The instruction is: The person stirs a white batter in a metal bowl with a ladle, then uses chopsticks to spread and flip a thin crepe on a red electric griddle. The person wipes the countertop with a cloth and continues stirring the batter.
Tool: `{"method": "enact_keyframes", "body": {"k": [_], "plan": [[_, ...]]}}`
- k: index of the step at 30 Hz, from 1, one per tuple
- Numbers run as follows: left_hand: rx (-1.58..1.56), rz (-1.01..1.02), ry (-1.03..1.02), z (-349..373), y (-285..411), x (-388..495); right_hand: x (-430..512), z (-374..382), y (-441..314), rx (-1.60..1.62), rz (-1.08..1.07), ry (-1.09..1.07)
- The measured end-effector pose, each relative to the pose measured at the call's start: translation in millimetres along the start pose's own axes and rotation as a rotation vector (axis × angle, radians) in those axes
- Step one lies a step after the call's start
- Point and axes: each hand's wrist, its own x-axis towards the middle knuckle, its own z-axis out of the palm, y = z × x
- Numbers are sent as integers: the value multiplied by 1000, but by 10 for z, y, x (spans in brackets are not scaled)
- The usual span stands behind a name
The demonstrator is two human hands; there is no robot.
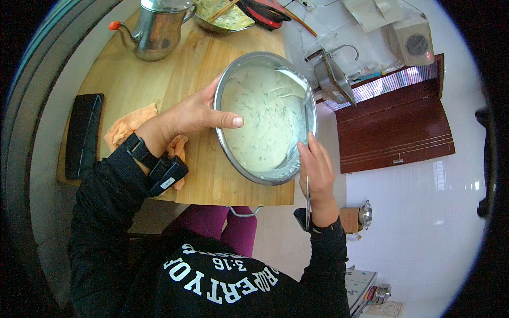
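A stainless steel bowl (pixel 226 149) holds pale batter (pixel 258 119) flecked with green shreds. It is tilted over the wooden table. My left hand (pixel 187 113) grips the bowl's left rim, thumb hooked over the edge and fingers hidden underneath. At the right rim, my right hand (pixel 320 175) holds the long metal handle (pixel 307 189) of a ladle or large spoon. Its far end lies against the bowl's upper right inner wall, partly coated, so its exact shape is unclear. Batter smears the wall near my right fingertips.
A metal kettle (pixel 159 35) with an orange spout cap stands at the back left. Behind the bowl are a pan of green-flecked food (pixel 206 26) with chopsticks and a red-and-black appliance (pixel 264 14). An orange cloth (pixel 129 125) and a black object (pixel 83 135) lie left on the table (pixel 234 187).
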Motion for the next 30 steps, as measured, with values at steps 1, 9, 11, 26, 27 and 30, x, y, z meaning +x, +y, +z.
{"method": "enact_keyframes", "body": {"k": [1,9,11,26,27,30], "plan": [[-5,-1,-2,5,5,-2,-18,5,9,4,-5,-34],[36,-18,26,-2,-23,-13,-145,-273,-142,156,-17,-135],[24,-18,20,14,2,-22,-51,-212,-24,69,-4,-95],[-4,-23,46,35,2,-27,-17,-291,-200,224,225,-32],[-22,-17,56,37,-2,-28,-12,-237,-189,186,269,-6],[19,-14,14,50,43,-18,-32,-35,-182,166,362,52]]}}
